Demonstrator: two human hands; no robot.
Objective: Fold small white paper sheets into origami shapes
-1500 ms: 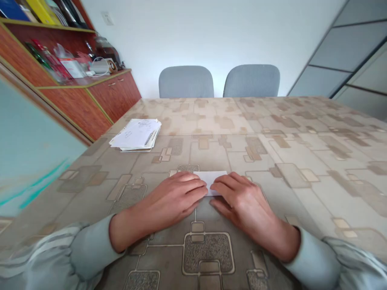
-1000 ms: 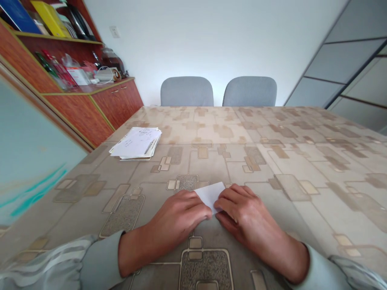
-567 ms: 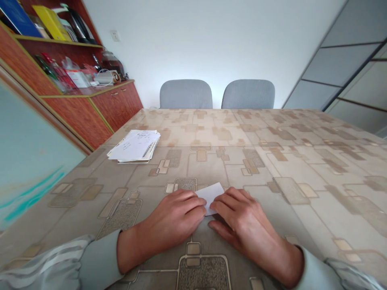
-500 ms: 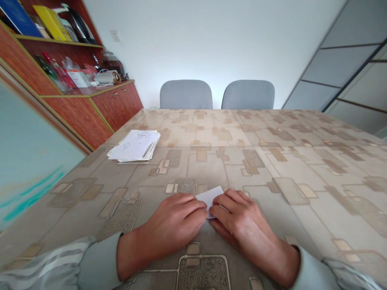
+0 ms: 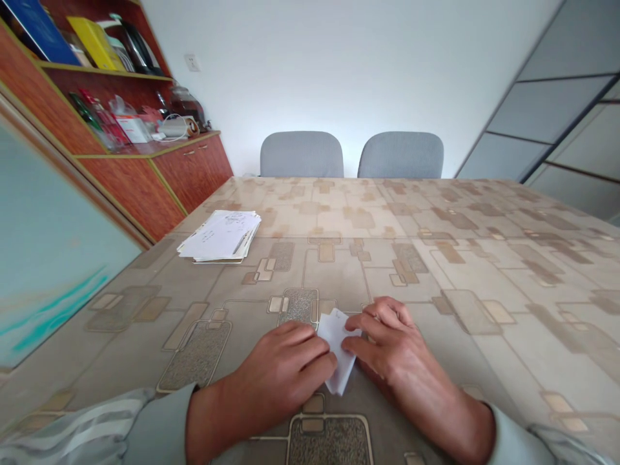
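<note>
A small folded piece of white paper point(image 5: 335, 330) lies on the patterned tabletop between my hands, its long side pointing toward me. From the left, my left hand point(image 5: 285, 361) presses curled fingers onto its edge. My right hand point(image 5: 390, 339) has thumb and bent fingers on the paper's right side, gripping it there. Both hands rest low, close to the table. The undersides of the fingers and part of the paper are hidden.
A stack of white papers point(image 5: 220, 236) lies at the left of the table point(image 5: 465, 258). Two grey chairs point(image 5: 301, 154) point(image 5: 401, 155) stand at the far edge. A wooden cabinet point(image 5: 159, 184) with bottles and other items is at the back left.
The folded paper has turned, so its long side now runs toward me and more of it shows. My right hand has shifted slightly right and its fingers have spread a little.
</note>
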